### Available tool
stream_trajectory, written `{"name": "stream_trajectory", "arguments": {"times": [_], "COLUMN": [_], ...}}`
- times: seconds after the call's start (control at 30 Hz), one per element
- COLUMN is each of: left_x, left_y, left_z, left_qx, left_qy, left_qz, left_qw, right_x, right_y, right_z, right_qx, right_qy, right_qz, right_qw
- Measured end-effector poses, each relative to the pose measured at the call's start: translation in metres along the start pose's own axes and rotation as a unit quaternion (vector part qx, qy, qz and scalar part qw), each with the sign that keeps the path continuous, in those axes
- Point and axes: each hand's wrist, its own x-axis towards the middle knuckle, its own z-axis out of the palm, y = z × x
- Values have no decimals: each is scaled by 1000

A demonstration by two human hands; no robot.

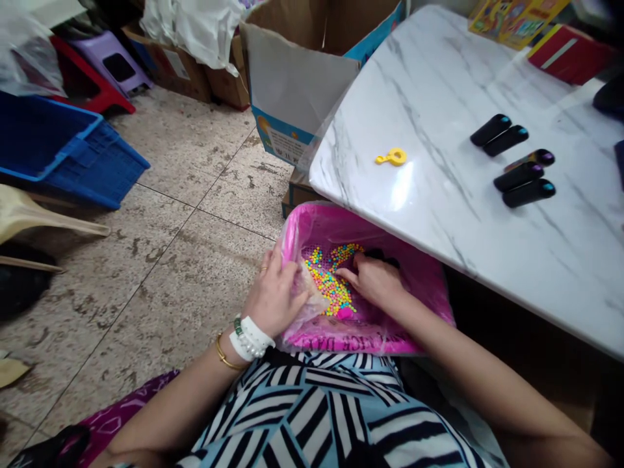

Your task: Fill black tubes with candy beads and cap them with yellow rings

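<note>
A pink basket with a clear plastic lining rests on my lap, partly under the table edge. Inside it lies a heap of small coloured beads, yellow, pink and blue, with a bright pink piece beside them. My left hand is closed over the basket's left rim, its thumb inside on the crumpled plastic. Down in the basket, my right hand has its fingers curled at the right edge of the beads. Black objects show just behind it. Its fingertips are hidden.
On the marble-patterned table lie a yellow ring-shaped piece and several black tubes. Boxes stand at its far corner. A large cardboard box is beyond the basket. A blue crate and stools are at left.
</note>
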Motion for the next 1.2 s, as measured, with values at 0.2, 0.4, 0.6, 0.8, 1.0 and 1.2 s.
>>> {"name": "stream_trajectory", "arguments": {"times": [0.2, 0.4, 0.6, 0.8, 1.0, 1.2], "left_x": [-3, 11, 18, 2, -17, -17], "left_y": [19, 15, 1, -1, 2, -4], "left_z": [-12, 11, -4, -16, 1, 7], "left_qx": [101, 149, 92, 8, -17, -142], "left_qy": [77, -128, -131, 42, 101, 58], "left_qz": [8, 254, 308, 183, 16, -38], "left_qw": [992, 947, 938, 982, 995, 987], "right_x": [1, -2, 4, -9, -19, -16], "right_y": [15, 21, 35, 23, 8, 19], "right_z": [4, 15, 23, 19, 9, 4], "right_qx": [-56, -40, 64, 125, -53, -75], "right_qy": [44, 3, 58, 76, 26, 25], "right_qz": [31, -12, -173, -311, -272, -246], "right_qw": [997, 999, 981, 939, 960, 966]}}
